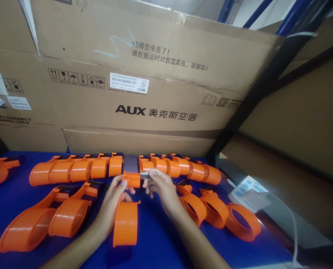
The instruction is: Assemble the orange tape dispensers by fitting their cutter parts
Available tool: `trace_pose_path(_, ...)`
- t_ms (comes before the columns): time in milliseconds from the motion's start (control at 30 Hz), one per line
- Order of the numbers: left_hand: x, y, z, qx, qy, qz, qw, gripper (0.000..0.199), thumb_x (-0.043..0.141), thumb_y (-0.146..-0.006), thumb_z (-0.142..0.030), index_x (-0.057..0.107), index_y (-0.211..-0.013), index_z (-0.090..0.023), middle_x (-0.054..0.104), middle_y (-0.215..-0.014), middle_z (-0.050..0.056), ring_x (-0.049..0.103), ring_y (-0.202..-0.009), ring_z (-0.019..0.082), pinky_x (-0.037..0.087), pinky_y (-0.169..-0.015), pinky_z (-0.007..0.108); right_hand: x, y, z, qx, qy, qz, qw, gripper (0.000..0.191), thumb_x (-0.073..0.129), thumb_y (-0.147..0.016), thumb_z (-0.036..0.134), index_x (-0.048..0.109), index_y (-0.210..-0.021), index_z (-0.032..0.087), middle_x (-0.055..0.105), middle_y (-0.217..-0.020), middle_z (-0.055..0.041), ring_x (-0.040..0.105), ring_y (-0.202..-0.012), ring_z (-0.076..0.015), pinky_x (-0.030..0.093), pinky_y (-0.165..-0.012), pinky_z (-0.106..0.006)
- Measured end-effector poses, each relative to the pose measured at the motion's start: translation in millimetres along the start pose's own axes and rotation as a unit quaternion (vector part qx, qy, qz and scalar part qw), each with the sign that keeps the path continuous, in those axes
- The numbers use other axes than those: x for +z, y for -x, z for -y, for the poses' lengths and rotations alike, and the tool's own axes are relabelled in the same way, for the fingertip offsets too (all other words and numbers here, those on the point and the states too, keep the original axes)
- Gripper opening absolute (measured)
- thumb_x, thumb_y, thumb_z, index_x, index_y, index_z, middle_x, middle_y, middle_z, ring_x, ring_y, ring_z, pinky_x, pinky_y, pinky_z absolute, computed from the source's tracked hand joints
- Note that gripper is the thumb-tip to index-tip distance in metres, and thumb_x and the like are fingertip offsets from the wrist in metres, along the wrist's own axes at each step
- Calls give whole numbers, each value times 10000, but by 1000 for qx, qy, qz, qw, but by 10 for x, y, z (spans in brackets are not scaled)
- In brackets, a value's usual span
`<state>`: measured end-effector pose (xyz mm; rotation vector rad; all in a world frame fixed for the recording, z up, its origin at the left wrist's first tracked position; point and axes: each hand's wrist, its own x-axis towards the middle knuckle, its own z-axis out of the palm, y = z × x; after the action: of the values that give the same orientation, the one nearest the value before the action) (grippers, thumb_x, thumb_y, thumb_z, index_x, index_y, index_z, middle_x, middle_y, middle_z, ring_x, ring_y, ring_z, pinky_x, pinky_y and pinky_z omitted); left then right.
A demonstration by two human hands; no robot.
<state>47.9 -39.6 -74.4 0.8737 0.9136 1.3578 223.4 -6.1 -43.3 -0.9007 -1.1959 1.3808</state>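
Note:
My left hand [114,196] is closed around the upper part of an orange plastic tape dispenser [126,224]. Its wide round band hangs below my fingers, above the blue tabletop. My right hand [163,188] pinches a small grey metal-looking strip [145,175] between thumb and fingers. That strip meets the right end of the dispenser's top; whether it is fixed there I cannot tell. Left of my left hand lies another orange dispenser [68,218] with a dark end piece. Close to my right forearm is an orange dispenser [194,205] with its ring facing me.
Several orange dispensers stand in a back row [80,170] on the blue tabletop [155,243], with more at both sides. Behind them rises a large cardboard box [160,138]. A dark rack post [239,108] slants at right, near a white-and-blue package [249,192] and a pale cord [295,228].

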Motion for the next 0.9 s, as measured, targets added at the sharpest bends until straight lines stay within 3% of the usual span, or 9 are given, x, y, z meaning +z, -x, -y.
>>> trace_pose_path(567,21,1,-28,11,-22,10,1000,370,659,-907,-539,582,-1074,-219,682,-810,6,576,-555,111,448,-525,216,18,11,-23,-23,38,20,999,362,617,-945,551,639,-861,199,674,-757,-18,558,-548,-107,396,-434,-188)
trace_pose_path(800,46,36,-60,6,-29,-8,1000,451,677,-877,-583,581,-1142,-232,681,-818,-2,571,-571,122,429,-530,222,19,-11,-128,-30,62,-18,997,411,602,-955,565,718,-1154,224,651,-847,-34,594,-708,-155,482,-509,-225)
trace_pose_path(900,14,26,-55,16,-52,-13,998,469,672,-875,-603,617,-1149,-226,702,-845,17,576,-588,132,423,-537,229,12,-16,-193,-36,35,-16,999,547,525,-979,624,651,-1358,251,690,-1047,-87,635,-905,-215,560,-635,-292)
